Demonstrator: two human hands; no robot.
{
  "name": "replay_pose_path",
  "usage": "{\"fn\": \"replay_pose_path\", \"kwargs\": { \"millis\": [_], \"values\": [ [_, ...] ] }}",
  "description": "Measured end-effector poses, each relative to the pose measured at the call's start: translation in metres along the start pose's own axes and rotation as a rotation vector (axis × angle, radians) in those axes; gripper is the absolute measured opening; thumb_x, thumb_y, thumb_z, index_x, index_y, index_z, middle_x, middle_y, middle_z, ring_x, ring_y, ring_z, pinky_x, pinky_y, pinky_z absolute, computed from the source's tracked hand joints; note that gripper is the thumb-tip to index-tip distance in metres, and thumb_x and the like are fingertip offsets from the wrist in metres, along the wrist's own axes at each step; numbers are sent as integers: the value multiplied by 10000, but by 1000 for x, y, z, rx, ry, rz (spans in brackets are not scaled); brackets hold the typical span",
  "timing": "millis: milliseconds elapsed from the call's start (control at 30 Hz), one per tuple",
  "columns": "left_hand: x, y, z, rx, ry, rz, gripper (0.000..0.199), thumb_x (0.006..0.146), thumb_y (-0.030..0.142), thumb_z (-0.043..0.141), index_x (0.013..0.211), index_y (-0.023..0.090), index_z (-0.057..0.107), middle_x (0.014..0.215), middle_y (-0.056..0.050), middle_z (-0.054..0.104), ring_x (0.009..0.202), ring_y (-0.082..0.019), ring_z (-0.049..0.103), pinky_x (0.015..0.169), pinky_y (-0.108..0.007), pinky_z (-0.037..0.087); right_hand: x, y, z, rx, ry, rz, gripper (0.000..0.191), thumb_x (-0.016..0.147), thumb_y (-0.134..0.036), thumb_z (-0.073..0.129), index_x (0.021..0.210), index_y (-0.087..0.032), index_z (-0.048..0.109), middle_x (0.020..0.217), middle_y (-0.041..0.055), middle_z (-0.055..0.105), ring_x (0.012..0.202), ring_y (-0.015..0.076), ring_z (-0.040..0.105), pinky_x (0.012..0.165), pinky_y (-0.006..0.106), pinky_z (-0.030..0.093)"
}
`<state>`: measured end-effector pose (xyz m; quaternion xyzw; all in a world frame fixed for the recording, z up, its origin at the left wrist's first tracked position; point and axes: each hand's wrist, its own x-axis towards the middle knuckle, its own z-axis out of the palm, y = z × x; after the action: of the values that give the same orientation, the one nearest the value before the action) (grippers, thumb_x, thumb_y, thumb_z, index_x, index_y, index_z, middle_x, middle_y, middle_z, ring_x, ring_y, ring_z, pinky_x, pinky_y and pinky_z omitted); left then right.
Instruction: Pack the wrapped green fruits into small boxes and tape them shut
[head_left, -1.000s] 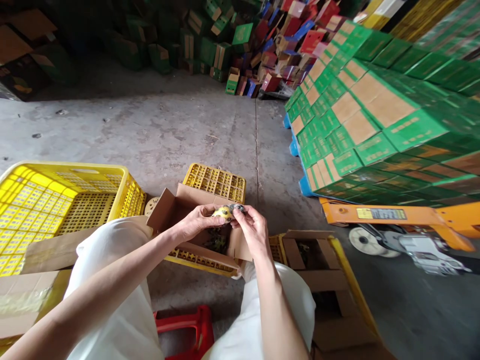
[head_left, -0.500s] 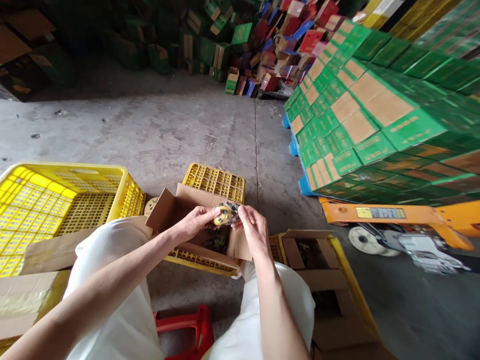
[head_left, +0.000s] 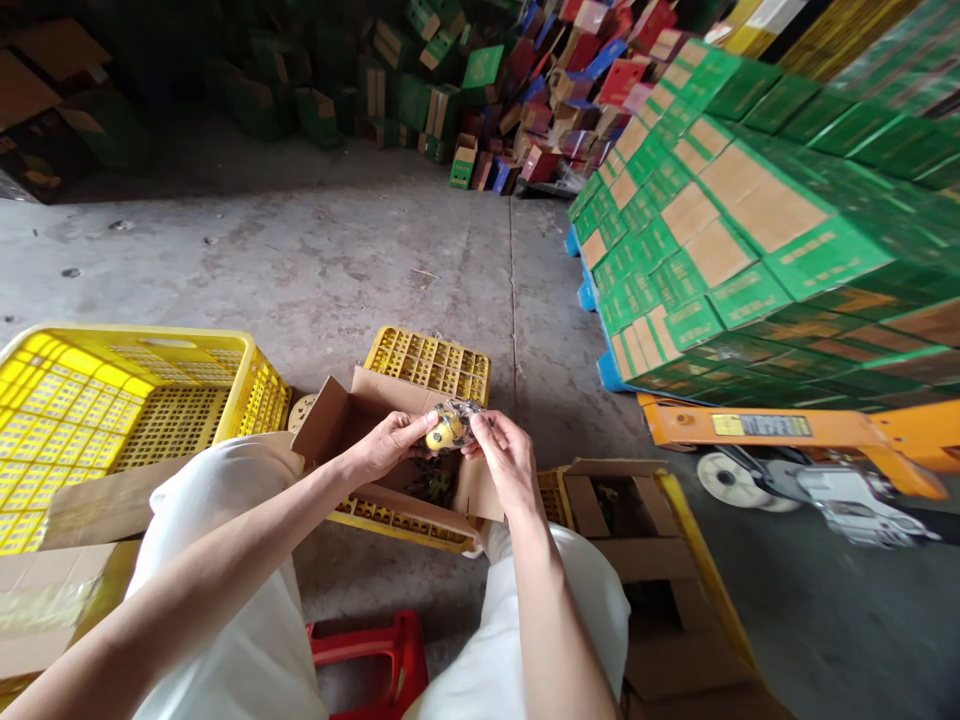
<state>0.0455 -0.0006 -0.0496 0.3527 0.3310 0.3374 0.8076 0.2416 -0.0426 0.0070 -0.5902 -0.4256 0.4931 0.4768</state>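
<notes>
A small yellow item in a dark-patterned wrapping [head_left: 448,427] is held between my two hands, above an open cardboard box [head_left: 322,425]. My left hand [head_left: 394,442] pinches its left end with thumb and fingers. At its right end, my right hand [head_left: 504,445] grips the wrapping between thumb and fingers. Inside the box, below my hands, lie dark green and yellowish things [head_left: 435,482], partly hidden. The box rests on an upturned yellow crate [head_left: 431,362] between my knees.
A large yellow crate [head_left: 247,385] stands at the left, a red stool [head_left: 409,660] below. Opened cartons [head_left: 660,560] lie at the right. Beyond them are an orange pallet jack [head_left: 772,425] and stacked green boxes [head_left: 750,230] on a blue pallet. Loose boxes [head_left: 480,75] are heaped at the back.
The wrapped item has turned slightly, showing more of its yellow part. My right thumb has shifted a little left along the wrapping.
</notes>
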Motion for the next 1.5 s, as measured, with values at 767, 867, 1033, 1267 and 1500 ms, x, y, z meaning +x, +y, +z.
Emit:
{"fn": "replay_pose_path", "kwargs": {
  "millis": [767,867,1033,1267,1500],
  "values": [
    [-7,32,-49,1130,154,192,285,883,534,822,910,250,826,836,-53,795,812,-255,718,714,-288,470,9,38,-10,-616,-122,-40,268,1056,-376,547,1173,-297,775,1175,83,837,1117,305,798,1012,451,627],
    [-11,23,-56,1437,101,55,251,920,502,800,961,255,826,962,-99,830,934,-306,769,812,-318,505,6,38,-1,-836,-211,-12,321,1077,-214,477,1220,-263,760,1271,113,822,1235,291,768,1105,409,560],
    [-10,11,-56,1711,-43,-145,129,845,314,873,942,242,827,1027,-130,844,1026,-338,796,870,-349,554,10,37,16,-1103,-327,54,330,1106,-163,454,1275,-197,736,1348,149,793,1301,253,729,1110,325,506],
    [-2,1,-49,1755,-96,-170,192,844,221,833,1035,238,825,1152,-131,836,1125,-348,792,923,-370,596,14,41,25,-1185,-334,102,344,1109,-165,464,1227,-153,787,1276,168,825,1216,276,774,1017,309,532],
    [-3,6,-49,1672,-48,9,511,935,205,747,1437,182,658,1414,-183,729,1290,-352,724,1082,-405,551,12,38,30,-1145,-267,33,362,1075,-175,499,1069,-188,861,1166,153,858,1152,294,805,974,316,551]
  ]
}}
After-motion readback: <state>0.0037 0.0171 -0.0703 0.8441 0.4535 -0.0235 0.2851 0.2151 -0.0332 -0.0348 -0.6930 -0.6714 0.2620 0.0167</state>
